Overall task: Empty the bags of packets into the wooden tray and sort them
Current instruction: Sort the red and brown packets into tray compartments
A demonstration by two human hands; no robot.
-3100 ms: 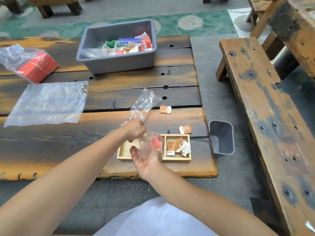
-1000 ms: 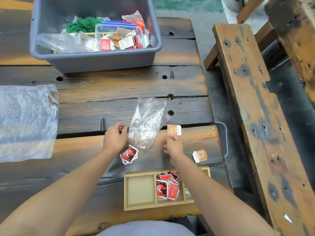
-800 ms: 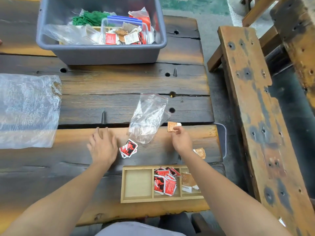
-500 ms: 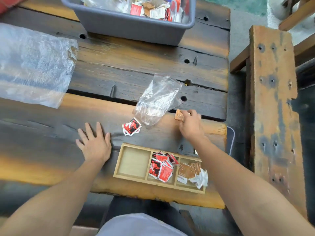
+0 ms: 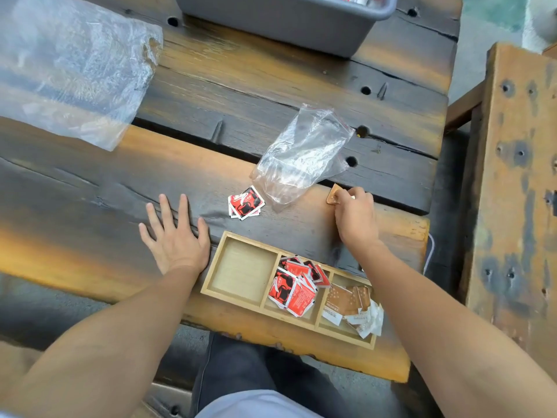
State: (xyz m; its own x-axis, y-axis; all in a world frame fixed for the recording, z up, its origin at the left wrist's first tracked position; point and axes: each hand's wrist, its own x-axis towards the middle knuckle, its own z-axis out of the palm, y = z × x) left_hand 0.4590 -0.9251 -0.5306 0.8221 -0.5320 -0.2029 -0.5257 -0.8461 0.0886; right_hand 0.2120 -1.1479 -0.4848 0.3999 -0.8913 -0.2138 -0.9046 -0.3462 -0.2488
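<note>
The wooden tray with three compartments lies near the table's front edge. Its left compartment holds nothing, the middle one holds several red packets, the right one brown and white packets. A small pile of red packets lies on the table beyond the tray, beside an emptied clear bag. My right hand pinches a brown packet at the bag's right. My left hand rests flat on the table, fingers spread, left of the tray.
A large clear plastic bag lies at the back left. A grey bin stands at the table's far edge. A wooden bench runs along the right. The table has gaps and holes between its planks.
The camera tilted down and closer. My left hand let go of the clear bag and settled flat on the table. My right hand reached to the brown packet and closed on it.
</note>
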